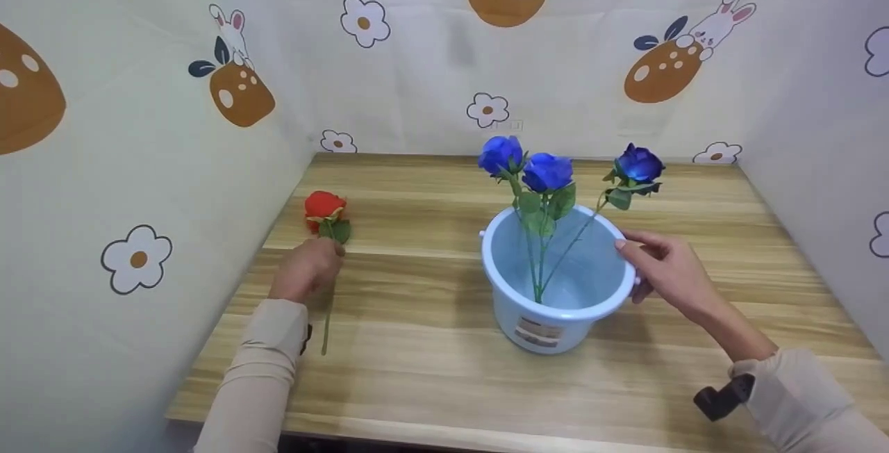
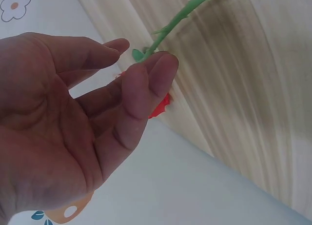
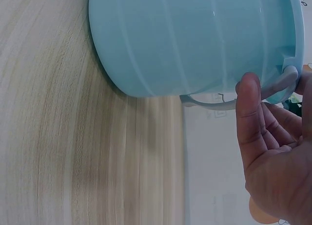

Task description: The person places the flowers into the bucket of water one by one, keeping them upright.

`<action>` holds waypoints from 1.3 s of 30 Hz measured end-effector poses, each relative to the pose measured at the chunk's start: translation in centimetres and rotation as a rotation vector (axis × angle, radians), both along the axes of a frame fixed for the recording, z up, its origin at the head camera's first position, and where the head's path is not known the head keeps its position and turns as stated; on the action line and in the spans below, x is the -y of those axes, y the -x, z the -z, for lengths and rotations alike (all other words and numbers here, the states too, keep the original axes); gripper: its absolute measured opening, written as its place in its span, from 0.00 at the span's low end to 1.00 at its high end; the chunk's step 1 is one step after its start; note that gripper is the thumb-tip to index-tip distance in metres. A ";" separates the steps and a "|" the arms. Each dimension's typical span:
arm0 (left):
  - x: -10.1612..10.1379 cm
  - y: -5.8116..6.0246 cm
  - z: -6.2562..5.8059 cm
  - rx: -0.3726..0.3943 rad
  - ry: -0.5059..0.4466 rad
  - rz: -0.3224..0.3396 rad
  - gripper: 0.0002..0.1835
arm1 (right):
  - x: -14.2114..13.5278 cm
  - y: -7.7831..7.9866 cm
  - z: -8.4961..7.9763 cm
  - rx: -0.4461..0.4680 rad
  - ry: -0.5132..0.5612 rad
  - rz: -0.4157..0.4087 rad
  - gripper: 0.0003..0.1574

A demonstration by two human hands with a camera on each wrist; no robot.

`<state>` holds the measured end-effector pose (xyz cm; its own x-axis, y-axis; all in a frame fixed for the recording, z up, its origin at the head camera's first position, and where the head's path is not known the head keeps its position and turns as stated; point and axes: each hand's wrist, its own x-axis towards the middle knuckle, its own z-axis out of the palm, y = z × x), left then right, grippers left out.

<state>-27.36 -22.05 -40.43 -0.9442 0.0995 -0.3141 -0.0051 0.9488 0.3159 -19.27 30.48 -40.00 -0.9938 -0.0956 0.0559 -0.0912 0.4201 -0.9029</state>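
In the head view, my left hand (image 1: 308,270) holds an artificial red rose (image 1: 324,210) by its stem, just below the bloom. The stem's lower end points toward the table's front edge. The left wrist view shows the green stem (image 2: 180,17) running behind my curled fingertips, with the bloom partly hidden. My right hand (image 1: 670,272) grips the rim of a light blue bucket (image 1: 514,307) at its right side, thumb over the rim and fingers outside, near the handle (image 3: 214,106). Three blue roses (image 1: 549,172) stand in the bucket, stems meeting at its bottom and blooms above the rim.
The bucket stands on a wood-grain table (image 1: 410,369), right of the middle. Pale cloth walls (image 1: 417,85) printed with flowers, rabbits and brown fruit enclose the table at the back and both sides. A label (image 1: 539,332) is on the bucket's front.
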 end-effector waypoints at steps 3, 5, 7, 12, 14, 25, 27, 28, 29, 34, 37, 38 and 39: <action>0.1 0.0 0.6 0.007 -0.016 -0.005 0.24 | 0.0 0.0 0.0 0.005 -0.003 0.003 0.33; 0.2 0.0 0.9 0.010 -0.024 -0.002 0.24 | 0.0 0.0 0.0 0.009 -0.004 0.006 0.34; 0.3 0.1 1.2 0.022 -0.018 -0.002 0.24 | 0.0 0.0 0.0 0.012 -0.005 0.009 0.34; 0.5 0.3 1.6 0.047 0.009 -0.012 0.24 | 0.0 0.0 0.1 0.015 -0.002 0.016 0.34; 0.5 0.3 1.7 0.055 0.011 -0.015 0.24 | 0.0 0.0 0.1 0.016 -0.003 0.017 0.34; 0.6 0.7 1.9 0.058 0.002 -0.022 0.07 | 0.0 0.0 0.0 0.016 0.006 0.025 0.34; 0.5 0.6 1.8 0.050 -0.019 -0.034 0.09 | 0.0 0.0 0.0 0.018 0.009 0.027 0.34; 0.6 0.6 1.8 0.047 -0.030 -0.039 0.10 | 0.0 0.0 0.0 0.019 0.009 0.027 0.34; 0.6 0.5 1.8 0.044 -0.038 -0.043 0.10 | 0.0 0.0 0.1 0.018 0.007 0.027 0.34; 0.8 0.3 1.8 0.039 -0.080 -0.069 0.09 | -0.1 0.0 0.1 0.015 -0.008 0.023 0.34; 0.9 0.4 1.9 0.044 -0.112 -0.078 0.06 | -0.1 0.0 0.1 0.016 -0.011 0.025 0.34; 1.0 0.4 1.9 0.040 -0.117 -0.077 0.06 | -0.1 0.0 0.1 0.018 -0.011 0.025 0.35; 1.0 0.5 2.0 0.035 -0.116 -0.071 0.06 | 0.0 0.0 0.1 0.019 -0.010 0.027 0.35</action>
<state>-27.82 -23.08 -42.39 -0.9389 0.0700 -0.3371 -0.0842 0.9027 0.4220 -19.29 30.53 -40.07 -0.9970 -0.0692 0.0361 -0.0625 0.4316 -0.8999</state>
